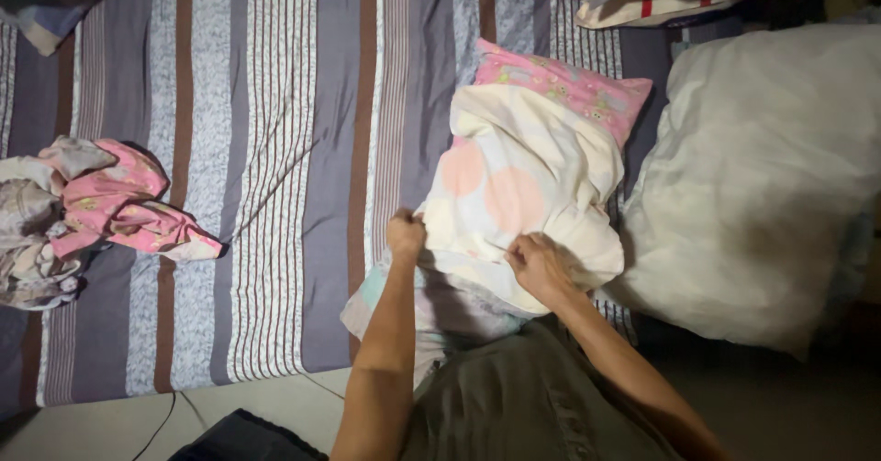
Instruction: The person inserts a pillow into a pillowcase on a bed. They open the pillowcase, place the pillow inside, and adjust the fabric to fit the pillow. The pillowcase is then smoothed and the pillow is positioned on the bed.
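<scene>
Fingers of my left hand (pixel 405 233) are curled tight, pinching the cream pillowcase (pixel 518 186) at its lower left edge. My right hand (pixel 538 265) does the same at the lower right edge, fingers closed into a fist on a bunch of the cloth. Both hands sit just past my grey shirt (pixel 523 397), a little apart from each other.

That pillowcase has pale pink dots and is pulled partway over a pink pillow (pixel 574 89); the pink end sticks out at 12 o'clock from my hands. Both lie on the bed, over a striped sheet (pixel 275 149) in grey, brown and white.

At 3 o'clock, just beside the pillow and touching it, lies a big white pillow (pixel 762 177). At 9 o'clock, well apart, sits a crumpled heap of pink cloth (pixel 128 204) with greyish cloth (pixel 27 241) mixed in. At 1 o'clock, near the far edge of the bed, is another pillow, white with red marks (pixel 652 2). At 7 o'clock a thin cord (pixel 161 429) runs over the pale bed edge.
</scene>
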